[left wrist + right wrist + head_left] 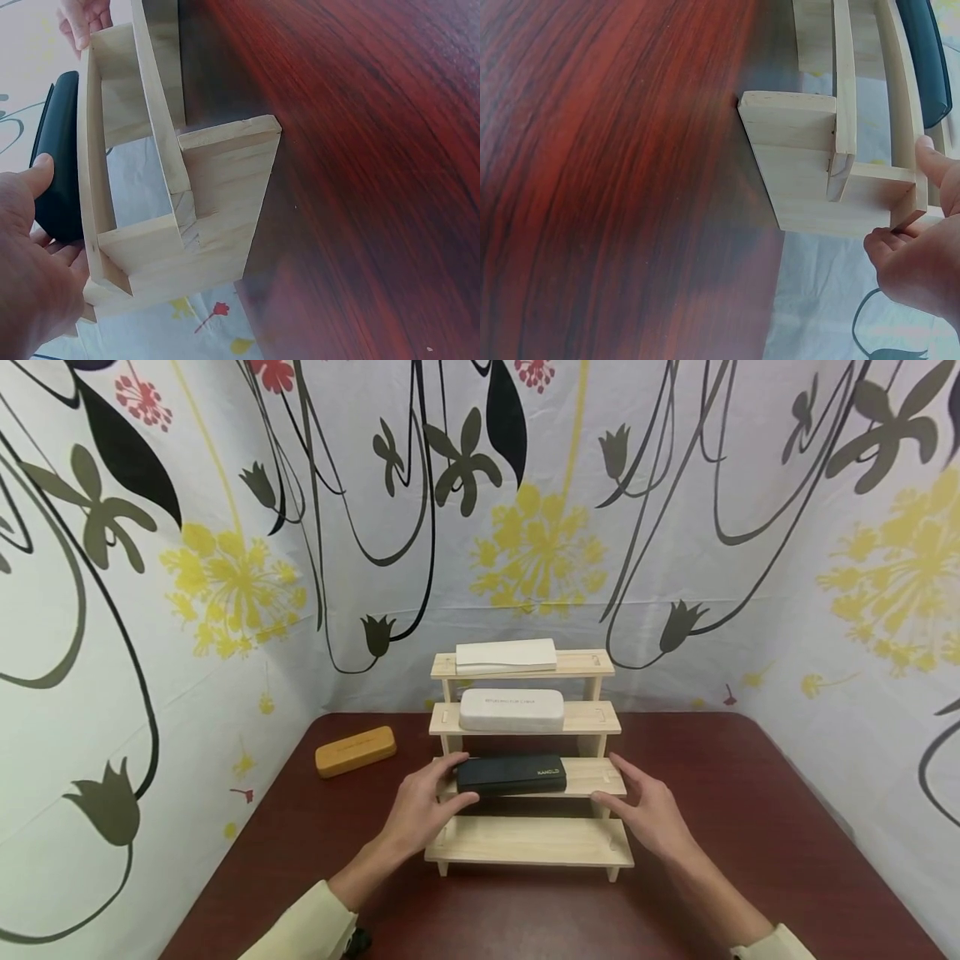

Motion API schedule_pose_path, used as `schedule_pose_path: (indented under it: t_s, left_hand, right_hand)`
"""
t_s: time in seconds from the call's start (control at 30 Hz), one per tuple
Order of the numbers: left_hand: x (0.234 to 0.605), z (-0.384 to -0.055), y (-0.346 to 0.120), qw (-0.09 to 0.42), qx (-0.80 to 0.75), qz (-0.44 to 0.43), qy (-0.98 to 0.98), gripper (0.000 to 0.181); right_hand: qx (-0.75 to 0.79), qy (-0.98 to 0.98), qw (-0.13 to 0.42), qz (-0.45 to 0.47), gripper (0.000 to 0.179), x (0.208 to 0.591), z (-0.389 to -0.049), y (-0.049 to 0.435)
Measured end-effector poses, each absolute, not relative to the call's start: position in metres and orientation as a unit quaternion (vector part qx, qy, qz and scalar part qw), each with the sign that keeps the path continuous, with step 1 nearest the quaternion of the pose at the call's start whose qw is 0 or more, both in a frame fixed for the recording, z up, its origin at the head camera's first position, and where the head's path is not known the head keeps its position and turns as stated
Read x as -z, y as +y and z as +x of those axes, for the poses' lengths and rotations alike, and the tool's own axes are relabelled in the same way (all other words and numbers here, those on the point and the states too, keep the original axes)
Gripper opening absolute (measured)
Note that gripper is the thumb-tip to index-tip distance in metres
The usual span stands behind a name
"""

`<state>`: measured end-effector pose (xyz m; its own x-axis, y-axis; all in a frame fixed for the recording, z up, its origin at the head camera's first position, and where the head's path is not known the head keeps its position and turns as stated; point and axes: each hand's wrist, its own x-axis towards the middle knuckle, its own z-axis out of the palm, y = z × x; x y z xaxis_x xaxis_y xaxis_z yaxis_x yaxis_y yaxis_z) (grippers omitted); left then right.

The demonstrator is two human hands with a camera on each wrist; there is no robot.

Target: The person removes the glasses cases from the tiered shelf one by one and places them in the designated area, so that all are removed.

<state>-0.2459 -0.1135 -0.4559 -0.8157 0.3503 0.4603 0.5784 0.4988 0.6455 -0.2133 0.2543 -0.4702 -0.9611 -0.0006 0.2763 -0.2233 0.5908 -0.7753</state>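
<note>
A dark green, nearly black glasses case (512,775) with small gold lettering lies on the second-lowest step of a pale wooden tiered display rack (528,839). At the case's left end, my left hand (422,802) holds it, thumb in front and fingers behind. The left wrist view shows that thumb (43,171) against the case's dark side. My right hand (651,814) grips the right end of the same step, its thumb at the front edge and its fingers round the side. In the right wrist view, the case (926,64) sits beyond the right thumb, apart from it.
Higher up the rack are a white glasses case (512,710) and, on the top step, a flat white case (506,656). A mustard-yellow glasses case (356,752) lies left of the rack on the dark red-brown table (480,910). Flower-patterned cloth (480,568) hangs around the table.
</note>
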Motion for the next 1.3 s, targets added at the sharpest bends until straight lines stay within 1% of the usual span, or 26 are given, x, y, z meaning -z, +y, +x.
schedule_pose_path:
  t_s: [0.27,0.53,1.1,1.3]
  left_hand:
    - [0.454,-0.243,-0.114,0.141,0.423,-0.276,-0.851,0.060]
    - [0.453,-0.242,-0.115,0.116,0.459,-0.283,-0.834,0.060]
    - [0.448,-0.238,-0.118,0.129,0.467,-0.290,-0.825,0.062]
    - [0.446,-0.236,-0.120,0.141,0.466,-0.294,-0.822,0.062]
  right_hand:
    - [-0.453,-0.880,0.125,0.068,0.082,0.470,-0.213,0.255]
    - [-0.446,-0.883,0.125,0.070,0.082,0.471,-0.213,0.255]
    - [-0.445,-0.884,0.129,0.068,0.082,0.471,-0.213,0.255]
    - [-0.439,-0.886,0.133,0.069,0.082,0.471,-0.213,0.255]
